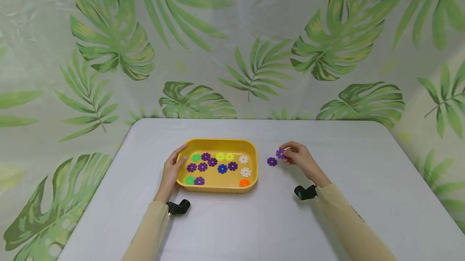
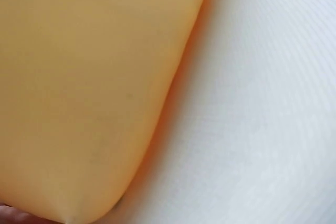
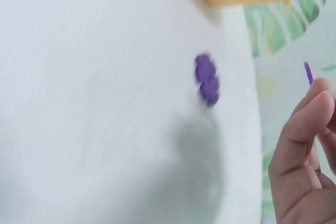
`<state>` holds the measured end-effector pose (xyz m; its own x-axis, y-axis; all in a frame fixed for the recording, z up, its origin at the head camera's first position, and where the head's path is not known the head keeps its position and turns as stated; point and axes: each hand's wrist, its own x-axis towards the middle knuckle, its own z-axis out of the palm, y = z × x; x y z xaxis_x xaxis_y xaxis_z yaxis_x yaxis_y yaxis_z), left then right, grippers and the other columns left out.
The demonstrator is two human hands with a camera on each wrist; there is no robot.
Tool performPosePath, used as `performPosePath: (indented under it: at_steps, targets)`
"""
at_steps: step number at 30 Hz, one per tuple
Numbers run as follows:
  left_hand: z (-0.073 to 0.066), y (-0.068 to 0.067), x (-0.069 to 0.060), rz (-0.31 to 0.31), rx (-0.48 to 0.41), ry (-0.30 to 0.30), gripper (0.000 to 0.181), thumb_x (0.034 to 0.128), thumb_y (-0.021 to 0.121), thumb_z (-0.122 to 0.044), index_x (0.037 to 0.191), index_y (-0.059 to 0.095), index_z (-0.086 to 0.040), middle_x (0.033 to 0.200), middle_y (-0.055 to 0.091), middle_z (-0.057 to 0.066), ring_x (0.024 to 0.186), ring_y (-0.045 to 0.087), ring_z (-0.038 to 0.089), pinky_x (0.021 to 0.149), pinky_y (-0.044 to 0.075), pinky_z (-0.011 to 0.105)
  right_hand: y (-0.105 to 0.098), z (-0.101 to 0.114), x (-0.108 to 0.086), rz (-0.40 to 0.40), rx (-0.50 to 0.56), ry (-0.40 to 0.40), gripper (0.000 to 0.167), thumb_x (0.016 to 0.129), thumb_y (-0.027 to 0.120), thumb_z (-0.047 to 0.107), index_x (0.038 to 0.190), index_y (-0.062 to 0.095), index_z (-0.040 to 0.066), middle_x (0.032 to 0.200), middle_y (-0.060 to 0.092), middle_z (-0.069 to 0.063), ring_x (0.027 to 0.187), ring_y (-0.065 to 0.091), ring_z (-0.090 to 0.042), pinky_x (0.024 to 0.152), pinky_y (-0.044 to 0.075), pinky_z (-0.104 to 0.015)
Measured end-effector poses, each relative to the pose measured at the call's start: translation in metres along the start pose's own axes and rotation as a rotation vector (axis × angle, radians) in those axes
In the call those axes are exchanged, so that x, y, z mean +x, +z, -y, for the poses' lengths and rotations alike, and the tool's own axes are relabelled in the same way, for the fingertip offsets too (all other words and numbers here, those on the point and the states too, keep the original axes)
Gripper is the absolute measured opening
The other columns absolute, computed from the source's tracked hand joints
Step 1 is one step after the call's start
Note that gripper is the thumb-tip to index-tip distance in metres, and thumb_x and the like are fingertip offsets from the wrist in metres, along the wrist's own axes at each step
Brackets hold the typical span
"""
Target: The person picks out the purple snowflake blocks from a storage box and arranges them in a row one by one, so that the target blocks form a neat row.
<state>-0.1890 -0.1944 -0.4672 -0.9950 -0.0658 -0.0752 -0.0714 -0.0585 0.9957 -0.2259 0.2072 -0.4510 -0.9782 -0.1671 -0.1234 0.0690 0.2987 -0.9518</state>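
A yellow tray (image 1: 218,188) holds flower-shaped discs in purple, green, yellow, white, blue and orange. My left hand (image 1: 172,172) grips the tray's left end, thumb over the rim; the left wrist view shows the tray wall (image 2: 94,87) close up, with a bit of finger at the bottom left corner. Right of the tray, my right hand (image 1: 299,159) pinches a purple disc (image 1: 280,154) between thumb and fingers. That disc (image 3: 308,73) appears edge-on above the fingertips of the hand (image 3: 307,156) in the right wrist view. Another purple disc (image 1: 272,161) lies on the table just left of it.
The table (image 1: 232,228) has a white cover. Behind it hangs a leaf-patterned sheet (image 1: 254,31). A black device is strapped at each wrist, the left one (image 1: 179,207) below the tray's left corner and the right one (image 1: 306,192) over the table.
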Motion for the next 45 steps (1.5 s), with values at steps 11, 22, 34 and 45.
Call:
performPosePath:
  at_steps: [11, 22, 34, 45]
  targets:
    - [0.022, -0.004, 0.012, -0.024, 0.022, 0.038, 0.042, 0.0998, 0.049, -0.011, 0.141, 0.046, -0.011, 0.151, 0.034, 0.003, 0.14, 0.025, 0.016, 0.113, 0.025, 0.03, -0.013, -0.026, 0.0, -0.046, -0.301, 0.093, 0.024, 0.093, 0.047, 0.001, 0.113, 0.058, -0.009, 0.084, 0.062, -0.013, 0.063, 0.06, -0.013, 0.059, 0.051, -0.024]
    - [0.02, -0.005, 0.011, -0.016, 0.029, 0.059, 0.042, 0.1001, 0.048, -0.011, 0.142, 0.046, -0.01, 0.151, 0.034, 0.004, 0.14, 0.026, 0.017, 0.113, 0.026, 0.031, 0.001, 0.001, 0.0, 0.0, 0.006, 0.002, 0.031, 0.099, 0.047, 0.008, 0.124, 0.05, -0.012, 0.105, 0.055, -0.025, 0.076, 0.063, -0.017, 0.072, 0.057, -0.027]
    - [0.022, -0.005, 0.012, -0.036, 0.024, 0.042, 0.041, 0.0997, 0.049, -0.011, 0.141, 0.048, -0.012, 0.151, 0.035, 0.002, 0.139, 0.026, 0.017, 0.113, 0.026, 0.03, 0.089, 0.055, 0.002, 0.232, 0.231, -0.025, 0.033, 0.1, 0.047, 0.01, 0.128, 0.048, -0.008, 0.121, 0.051, -0.028, 0.084, 0.062, -0.022, 0.081, 0.055, -0.03]
    - [0.013, -0.003, 0.008, -0.018, 0.001, 0.013, 0.043, 0.1001, 0.048, -0.008, 0.143, 0.044, -0.007, 0.152, 0.032, 0.007, 0.141, 0.023, 0.019, 0.114, 0.023, 0.031, 0.145, 0.057, 0.014, 0.158, 0.164, 0.126, 0.025, 0.099, 0.046, 0.002, 0.12, 0.053, -0.009, 0.11, 0.055, -0.026, 0.081, 0.064, -0.028, 0.079, 0.057, -0.038]
